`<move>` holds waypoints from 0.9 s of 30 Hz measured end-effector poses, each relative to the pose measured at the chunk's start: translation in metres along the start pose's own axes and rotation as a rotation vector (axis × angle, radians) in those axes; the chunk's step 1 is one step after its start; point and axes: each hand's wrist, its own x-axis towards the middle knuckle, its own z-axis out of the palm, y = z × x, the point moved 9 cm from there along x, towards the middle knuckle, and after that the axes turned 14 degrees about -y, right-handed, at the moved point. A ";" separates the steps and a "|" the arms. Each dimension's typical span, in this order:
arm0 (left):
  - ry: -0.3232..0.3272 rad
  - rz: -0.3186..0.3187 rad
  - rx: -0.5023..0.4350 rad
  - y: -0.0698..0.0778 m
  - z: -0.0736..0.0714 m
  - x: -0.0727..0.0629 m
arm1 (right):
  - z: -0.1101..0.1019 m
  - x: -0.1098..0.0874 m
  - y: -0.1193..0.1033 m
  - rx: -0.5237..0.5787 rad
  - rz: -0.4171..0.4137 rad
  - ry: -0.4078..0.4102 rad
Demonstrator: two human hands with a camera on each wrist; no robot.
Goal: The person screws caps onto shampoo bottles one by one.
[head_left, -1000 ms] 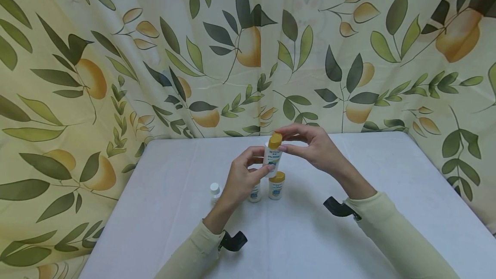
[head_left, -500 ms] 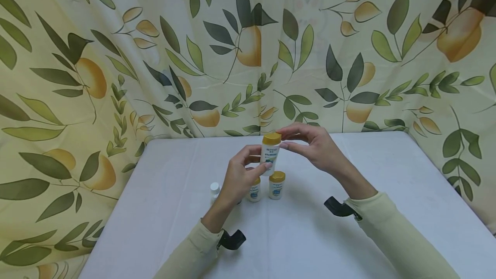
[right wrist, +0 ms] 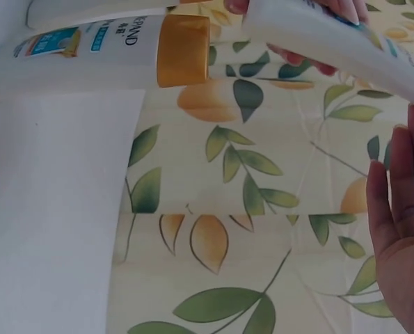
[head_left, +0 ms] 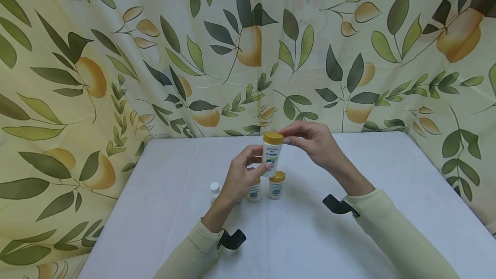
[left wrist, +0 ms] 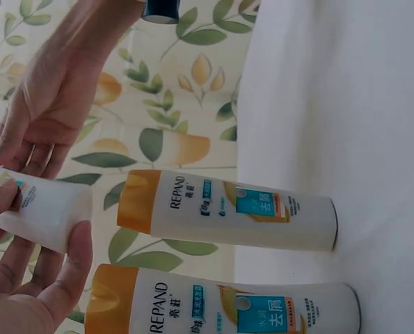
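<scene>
A white shampoo bottle (head_left: 272,154) with a gold cap (head_left: 273,137) is held up over the table, leaning slightly. My left hand (head_left: 242,175) grips its lower body, thumb across the front label and fingers behind. At the cap's right edge, the thumb and forefinger of my right hand (head_left: 315,145) pinch close together. Straight other fingers (right wrist: 401,184) of that hand show beside the bottle's cap end in the right wrist view. Below the raised bottle, two matching bottles stand upright, one at the right (head_left: 276,186) and one (head_left: 254,190) partly behind my left hand.
A small bottle with a white cap (head_left: 215,188) stands left of them, partly covered by my left forearm. Everything rests on a white-covered table (head_left: 186,162). Behind its far edge hangs a curtain (head_left: 217,76) printed with leaves and fruit.
The held bottle has turned and shifted slightly, so its label and cap now face more to the front. My right fingers moved from around the cap to its right edge.
</scene>
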 end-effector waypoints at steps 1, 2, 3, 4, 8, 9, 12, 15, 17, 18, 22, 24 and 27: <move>-0.007 0.003 -0.001 0.001 0.000 0.000 | 0.000 0.000 0.000 0.015 -0.002 -0.005; -0.014 0.006 0.001 0.002 0.001 0.000 | 0.000 0.001 0.001 0.027 -0.003 -0.014; -0.018 0.007 0.003 0.002 0.001 0.000 | 0.000 0.001 0.002 0.039 0.003 -0.025; -0.023 0.006 0.004 0.003 0.001 0.000 | 0.001 0.001 0.003 0.051 0.009 -0.039; -0.041 0.000 0.015 0.004 0.002 0.000 | 0.004 0.002 0.006 0.091 0.025 -0.113; -0.045 -0.001 0.018 0.004 0.002 0.000 | 0.006 0.003 0.006 0.103 0.024 -0.136; -0.058 0.004 0.024 0.006 0.004 0.000 | 0.011 0.004 0.004 0.135 -0.004 -0.203; -0.063 0.021 0.030 0.009 0.005 -0.001 | 0.015 0.005 0.002 0.153 -0.029 -0.256; -0.063 0.028 0.031 0.009 0.005 0.000 | 0.017 0.005 0.001 0.159 -0.043 -0.282; -0.063 0.027 0.031 0.009 0.006 0.000 | 0.018 0.005 0.001 0.166 -0.049 -0.296; -0.068 0.013 0.020 0.007 0.007 0.000 | 0.022 0.004 0.000 0.204 -0.067 -0.338; -0.073 0.011 0.015 0.007 0.008 0.000 | 0.023 0.004 -0.001 0.228 -0.074 -0.351; -0.074 0.029 0.010 0.008 0.008 -0.001 | 0.024 0.003 -0.002 0.248 -0.075 -0.355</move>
